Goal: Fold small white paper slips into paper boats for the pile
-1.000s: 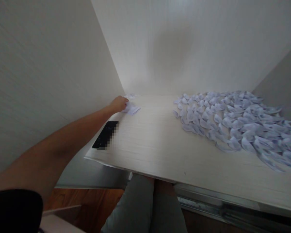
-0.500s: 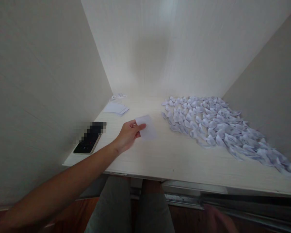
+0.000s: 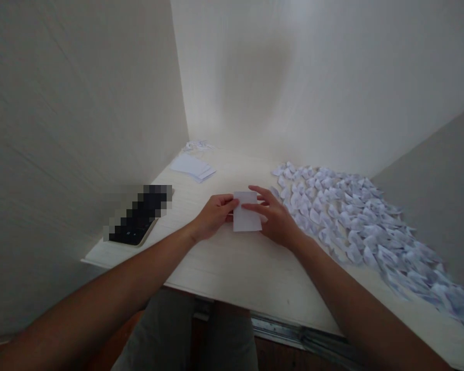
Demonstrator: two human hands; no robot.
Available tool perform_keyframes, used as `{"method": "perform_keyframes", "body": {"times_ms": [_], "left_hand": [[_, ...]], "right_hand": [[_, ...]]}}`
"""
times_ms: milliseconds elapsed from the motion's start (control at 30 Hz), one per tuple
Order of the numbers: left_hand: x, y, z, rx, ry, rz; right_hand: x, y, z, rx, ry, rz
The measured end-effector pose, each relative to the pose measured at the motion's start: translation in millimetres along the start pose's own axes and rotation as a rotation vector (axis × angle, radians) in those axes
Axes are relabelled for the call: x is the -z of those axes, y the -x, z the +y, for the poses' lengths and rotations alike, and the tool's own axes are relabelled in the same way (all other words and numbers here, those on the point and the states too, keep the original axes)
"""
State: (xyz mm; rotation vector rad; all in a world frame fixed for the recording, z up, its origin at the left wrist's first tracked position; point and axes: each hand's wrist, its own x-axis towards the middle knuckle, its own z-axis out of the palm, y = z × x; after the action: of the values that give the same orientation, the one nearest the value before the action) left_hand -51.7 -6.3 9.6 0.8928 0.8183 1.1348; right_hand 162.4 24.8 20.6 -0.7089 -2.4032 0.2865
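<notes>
A small white paper slip [image 3: 246,220] is held over the middle of the pale wooden desk [image 3: 224,263]. My left hand [image 3: 212,215] pinches its left edge with thumb and fingers closed. My right hand [image 3: 275,217] grips its right side, with the index finger laid across the top of the slip. A thin stack of similar white slips [image 3: 193,167] lies at the back left of the desk, apart from both hands.
A large heap of folded white paper pieces [image 3: 355,219] covers the desk's right side, just right of my right hand. A dark phone [image 3: 139,220] lies near the left edge. Crumpled scraps [image 3: 196,146] sit in the back corner. Walls enclose the desk on three sides.
My left hand took a slip from the stack at the back left and brought it to the desk's middle. My right hand came into view and took hold of the slip's right side.
</notes>
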Motion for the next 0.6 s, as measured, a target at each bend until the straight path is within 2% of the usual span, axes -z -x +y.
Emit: {"method": "perform_keyframes", "body": {"times_ms": [100, 267, 433, 600], "left_hand": [[1.0, 0.0, 0.7, 0.004, 0.014, -0.035], [0.5, 5.4, 5.4, -0.025, 0.072, -0.051], [-6.6, 9.3, 3.0, -0.232, -0.051, -0.005], [-14.0, 7.9, -1.9, -0.326, -0.15, 0.072]], "right_hand": [[0.1, 5.4, -2.6, 0.001, -0.106, 0.094], [5.5, 6.5, -5.6, -0.164, -0.185, 0.262], [5.6, 4.9, -3.5, -0.224, -0.169, 0.257], [4.4, 4.8, -6.1, -0.251, -0.243, 0.206]]}}
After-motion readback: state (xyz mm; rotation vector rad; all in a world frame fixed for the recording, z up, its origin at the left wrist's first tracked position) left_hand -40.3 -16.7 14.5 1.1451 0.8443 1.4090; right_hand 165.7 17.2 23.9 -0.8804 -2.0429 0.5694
